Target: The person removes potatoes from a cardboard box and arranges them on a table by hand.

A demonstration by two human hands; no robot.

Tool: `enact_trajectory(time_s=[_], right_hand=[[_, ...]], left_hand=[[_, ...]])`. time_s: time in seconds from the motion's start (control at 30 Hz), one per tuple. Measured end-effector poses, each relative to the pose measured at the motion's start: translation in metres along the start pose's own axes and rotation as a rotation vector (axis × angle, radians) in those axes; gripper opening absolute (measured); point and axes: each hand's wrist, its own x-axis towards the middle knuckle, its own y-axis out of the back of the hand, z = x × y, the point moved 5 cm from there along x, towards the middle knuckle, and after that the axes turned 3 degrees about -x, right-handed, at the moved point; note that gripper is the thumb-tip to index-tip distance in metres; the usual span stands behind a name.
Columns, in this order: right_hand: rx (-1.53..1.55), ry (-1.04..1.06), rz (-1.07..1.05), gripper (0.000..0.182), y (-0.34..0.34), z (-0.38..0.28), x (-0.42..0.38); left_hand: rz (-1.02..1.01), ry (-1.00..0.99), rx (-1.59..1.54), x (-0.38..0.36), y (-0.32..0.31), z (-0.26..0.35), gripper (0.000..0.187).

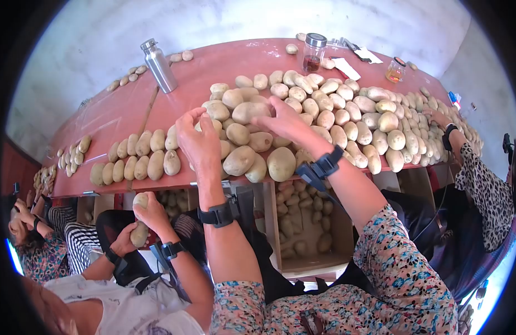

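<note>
A heap of pale potatoes [239,133] lies on the red table in front of me. My left hand [200,142] is at the heap's left side, fingers curved and apart from the thumb, with nothing visible in it. At the other side my right hand [287,121] has thumb and fingers spread around the right end of a long potato [250,113]. Its thumb overlaps that potato; whether it touches cannot be told. Larger potatoes lie closer to me, among them a round potato [281,164] at the table's front edge.
Below the edge, an open drawer [308,262] holds more potatoes. Left of me, a co-worker's hands [152,215] hold potatoes; another person's hand [439,119] reaches in at right. A metal bottle [159,67] and a lidded glass jar [313,53] stand farther back.
</note>
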Motion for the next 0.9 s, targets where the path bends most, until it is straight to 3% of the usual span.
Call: enact_trajectory(time_s=[0.07, 0.17, 0.27, 0.6, 0.7, 0.9], right_hand=[[-0.041, 0.003, -0.029, 0.052, 0.004, -0.002, -0.026], [-0.147, 0.134, 0.121, 0.05, 0.007, 0.002, -0.051], [-0.202, 0.17, 0.067, 0.049, 0.007, -0.001, -0.059], [-0.103, 0.139, 0.081, 0.042, 0.005, 0.008, -0.055], [-0.129, 0.129, 0.179, 0.043, 0.02, 0.017, -0.052], [-0.243, 0.015, 0.221, 0.035, 0.048, 0.024, -0.022]], left_hand=[[-0.001, -0.034, 0.023, -0.001, -0.004, 0.002, 0.014], [-0.001, -0.045, 0.003, -0.003, -0.011, 0.005, 0.014], [-0.006, -0.056, 0.026, -0.006, -0.017, 0.011, 0.014], [0.004, -0.112, -0.001, -0.017, -0.047, 0.026, 0.013], [0.051, -0.15, -0.029, -0.017, -0.045, 0.03, 0.012], [0.073, -0.045, -0.096, -0.015, -0.025, 0.029, 0.013]])
